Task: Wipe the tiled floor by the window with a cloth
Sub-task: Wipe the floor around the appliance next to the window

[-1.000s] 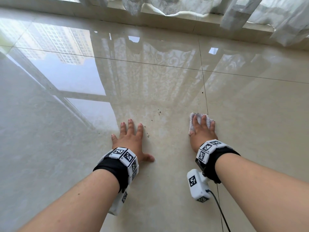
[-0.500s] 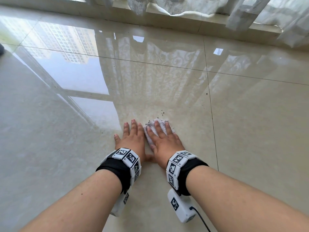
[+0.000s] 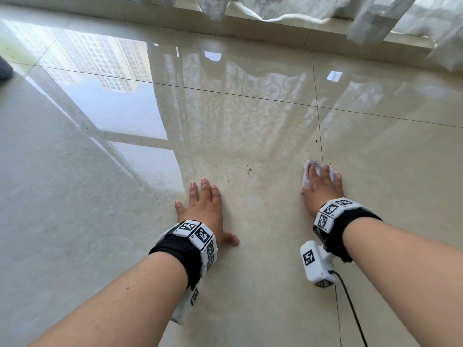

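Observation:
A small white cloth (image 3: 307,174) lies crumpled on the glossy beige tiled floor (image 3: 250,136), right beside a tile joint. My right hand (image 3: 322,187) presses it flat with straight fingers laid over it, so most of the cloth is hidden beneath them. My left hand (image 3: 205,207) rests palm down on the floor about two hand widths to the left, fingers spread, holding nothing. Dark crumbs (image 3: 248,169) lie scattered on the tile between and just beyond the two hands.
White curtains (image 3: 288,8) hang over a low sill (image 3: 225,31) along the far edge. A dark object (image 3: 4,70) pokes in at the left edge. Both wrists wear marker bands, and a black cable (image 3: 350,309) trails from the right one.
My right hand has slid the cloth to the right, from beside my left hand back to the tile joint. My left hand has stayed planted.

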### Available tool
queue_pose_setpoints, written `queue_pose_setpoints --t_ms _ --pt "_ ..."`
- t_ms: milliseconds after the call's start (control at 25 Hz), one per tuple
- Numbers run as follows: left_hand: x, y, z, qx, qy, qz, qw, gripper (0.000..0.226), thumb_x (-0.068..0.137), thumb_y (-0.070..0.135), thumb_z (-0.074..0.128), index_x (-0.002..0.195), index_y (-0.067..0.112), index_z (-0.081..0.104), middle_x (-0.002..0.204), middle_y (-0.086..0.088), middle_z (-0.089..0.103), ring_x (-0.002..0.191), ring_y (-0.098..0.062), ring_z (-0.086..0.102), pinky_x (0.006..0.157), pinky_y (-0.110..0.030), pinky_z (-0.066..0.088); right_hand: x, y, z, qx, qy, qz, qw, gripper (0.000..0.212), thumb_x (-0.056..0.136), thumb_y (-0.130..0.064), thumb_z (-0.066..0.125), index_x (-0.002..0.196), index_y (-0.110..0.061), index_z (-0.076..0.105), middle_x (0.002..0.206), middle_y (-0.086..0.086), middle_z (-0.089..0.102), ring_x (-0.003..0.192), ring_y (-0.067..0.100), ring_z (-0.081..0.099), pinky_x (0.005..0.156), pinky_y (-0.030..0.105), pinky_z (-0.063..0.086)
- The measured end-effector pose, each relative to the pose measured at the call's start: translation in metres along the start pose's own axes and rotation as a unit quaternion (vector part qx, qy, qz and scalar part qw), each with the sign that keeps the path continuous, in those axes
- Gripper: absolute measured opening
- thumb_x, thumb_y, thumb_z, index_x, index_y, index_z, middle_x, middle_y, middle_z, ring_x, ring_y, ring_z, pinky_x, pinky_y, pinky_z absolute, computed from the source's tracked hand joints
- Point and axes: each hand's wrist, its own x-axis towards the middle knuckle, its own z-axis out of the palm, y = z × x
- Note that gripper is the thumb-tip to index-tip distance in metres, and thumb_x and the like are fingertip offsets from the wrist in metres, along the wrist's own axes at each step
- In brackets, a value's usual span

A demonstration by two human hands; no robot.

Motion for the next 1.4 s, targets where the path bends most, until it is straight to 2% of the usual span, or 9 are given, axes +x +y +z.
queue_pose_setpoints --t_ms 160,400,520,680,880,1080,1200,1320,1400 --pt "-0.003 0.004 -0.002 0.0 -0.003 0.002 1.0 0.143 0.061 0.076 0.072 0.153 0.014 -0.018 0.159 -0.004 -0.03 0.147 -0.03 -0.022 0.116 -0.064 0.007 0.007 -0.008 -0.012 0.019 -0.04 0.023 0.999 0.063 0.101 -0.014 0.019 0.151 -0.012 -0.02 0.161 0.006 -0.016 0.148 0.029 -0.015 0.119 0.05 -0.003" --pt "-0.004 0.004 0.002 -0.002 -0.015 0.001 1.0 0.143 0.062 0.074 0.073 0.152 0.013 -0.019 0.158 -0.005 -0.032 0.147 -0.031 -0.023 0.116 -0.064 0.007 -0.016 -0.072 -0.015 0.052 -0.026 -0.151 0.987 0.064 0.103 -0.021 0.021 0.151 -0.031 -0.021 0.16 0.002 -0.023 0.146 0.032 -0.021 0.12 0.05 0.004" --pt "-0.003 0.0 0.005 -0.002 -0.015 0.0 1.0 0.144 0.062 0.073 0.074 0.153 0.013 -0.019 0.158 -0.005 -0.031 0.147 -0.03 -0.023 0.115 -0.063 0.006 -0.043 -0.108 -0.01 0.092 -0.027 -0.2 0.975 0.062 0.104 -0.03 0.024 0.15 -0.041 -0.016 0.158 -0.009 -0.026 0.145 0.028 -0.025 0.118 0.048 0.004" --pt "0.0 -0.005 0.011 -0.001 -0.019 -0.008 1.0 0.145 0.06 0.074 0.075 0.152 0.013 -0.019 0.158 -0.004 -0.031 0.147 -0.029 -0.023 0.115 -0.063 0.006 -0.053 -0.116 0.006 0.097 -0.024 -0.24 0.966 0.061 0.104 -0.034 0.025 0.15 -0.043 -0.013 0.158 -0.012 -0.027 0.146 0.023 -0.025 0.119 0.043 0.001" --pt "0.001 -0.011 0.012 0.005 -0.015 -0.013 1.0 0.148 0.058 0.077 0.073 0.151 0.013 -0.022 0.158 -0.003 -0.031 0.147 -0.029 -0.023 0.115 -0.063 0.008 -0.004 -0.07 0.007 0.056 0.002 -0.156 0.986 0.062 0.102 -0.023 0.015 0.149 -0.028 -0.024 0.16 0.003 -0.023 0.147 0.032 -0.019 0.12 0.049 0.007" --pt "-0.004 -0.014 0.013 -0.002 -0.015 -0.014 1.0 0.148 0.057 0.078 0.072 0.151 0.015 -0.024 0.157 -0.002 -0.032 0.147 -0.029 -0.023 0.115 -0.063 0.008 0.029 -0.006 -0.001 0.016 0.041 -0.04 0.998 0.066 0.093 0.001 0.012 0.15 -0.009 -0.02 0.162 0.008 -0.013 0.147 0.036 -0.011 0.119 0.052 -0.002" --pt "-0.008 -0.008 0.013 -0.012 -0.013 -0.01 1.0 0.148 0.058 0.077 0.073 0.15 0.015 -0.024 0.157 -0.002 -0.033 0.147 -0.029 -0.024 0.115 -0.063 0.007 0.04 0.018 -0.017 -0.031 0.029 0.016 0.999 0.062 0.097 -0.001 0.016 0.151 -0.008 -0.013 0.161 0.008 -0.006 0.147 0.034 -0.003 0.118 0.051 0.005" --pt "-0.014 -0.003 0.01 -0.014 -0.004 -0.006 1.0 0.148 0.057 0.077 0.073 0.151 0.015 -0.024 0.157 -0.003 -0.033 0.147 -0.029 -0.024 0.115 -0.063 0.006 0.038 0.022 -0.045 -0.006 -0.013 0.077 0.997 0.055 0.102 -0.011 0.018 0.153 -0.013 -0.001 0.161 0.008 0.002 0.148 0.026 0.0 0.119 0.046 0.008" --pt "-0.018 -0.003 0.01 -0.021 -0.002 -0.005 1.0 0.148 0.057 0.077 0.074 0.151 0.015 -0.024 0.157 -0.003 -0.033 0.147 -0.029 -0.024 0.115 -0.064 0.006 0.035 0.016 -0.055 -0.016 -0.007 0.08 0.997 0.055 0.102 -0.012 0.017 0.153 -0.013 -0.001 0.16 0.009 0.002 0.148 0.026 0.0 0.119 0.045 0.009"
